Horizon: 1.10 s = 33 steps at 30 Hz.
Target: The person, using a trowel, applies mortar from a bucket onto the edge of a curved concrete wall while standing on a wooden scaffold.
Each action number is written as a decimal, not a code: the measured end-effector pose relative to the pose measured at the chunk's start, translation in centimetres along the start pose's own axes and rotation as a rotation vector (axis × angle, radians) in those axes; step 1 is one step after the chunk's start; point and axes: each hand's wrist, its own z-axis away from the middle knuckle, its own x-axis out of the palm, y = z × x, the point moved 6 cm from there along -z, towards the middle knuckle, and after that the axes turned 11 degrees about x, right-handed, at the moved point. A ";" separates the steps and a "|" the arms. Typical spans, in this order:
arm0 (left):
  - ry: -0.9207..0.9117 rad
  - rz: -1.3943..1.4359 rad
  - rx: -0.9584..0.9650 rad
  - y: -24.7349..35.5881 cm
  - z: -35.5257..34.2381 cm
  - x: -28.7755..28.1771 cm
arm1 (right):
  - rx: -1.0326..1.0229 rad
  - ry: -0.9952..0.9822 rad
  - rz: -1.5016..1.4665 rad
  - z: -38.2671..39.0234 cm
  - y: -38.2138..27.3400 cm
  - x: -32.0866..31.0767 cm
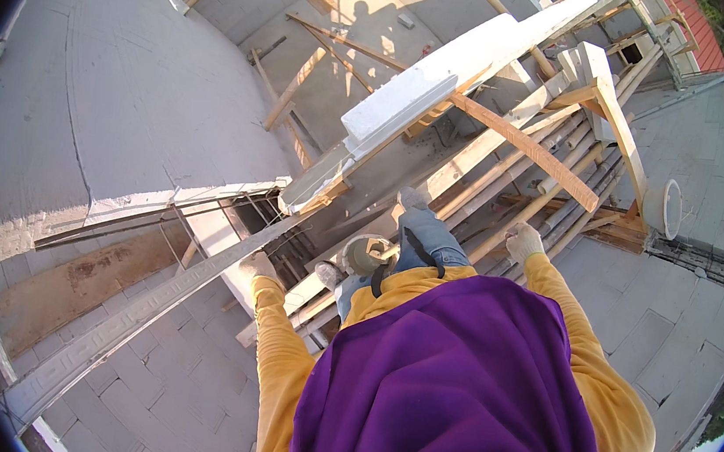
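My left hand (pixel 259 265), in a pale work glove, is at the edge of a long grey grooved strip (pixel 141 313) that slants up to the wall top. Its fingers are bent and partly hidden, so I cannot tell whether they grip the strip. My right hand (pixel 524 241), gloved too, is curled closed above the scaffold poles (pixel 502 232), with nothing visible in it. Between my legs stands a round grey container (pixel 365 254) with something pale and angular at its top, partly hidden by my leg.
I stand on poles and planks over a deep gap. Ahead runs a white moulded ledge (pixel 401 107), with a loose wooden batten (pixel 525 146) across it. A timber frame (pixel 616 120) and a white bucket (pixel 672 210) are at the right. A grey plastered wall (pixel 145 106) rises left.
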 end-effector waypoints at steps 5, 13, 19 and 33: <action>0.075 -0.081 0.042 7.6 4.2 -5.7 | -0.050 0.056 -0.031 -2.7 1.5 0.5; -0.087 0.062 -0.098 4.5 1.5 -3.5 | -0.153 0.059 -0.039 -2.7 -0.3 1.9; 0.008 -0.104 -0.055 1.9 1.4 -2.2 | -0.218 0.010 0.023 -1.4 -3.5 0.9; -0.198 -0.451 0.057 2.9 3.7 -2.1 | -1.354 -0.035 0.038 15.0 -43.0 5.4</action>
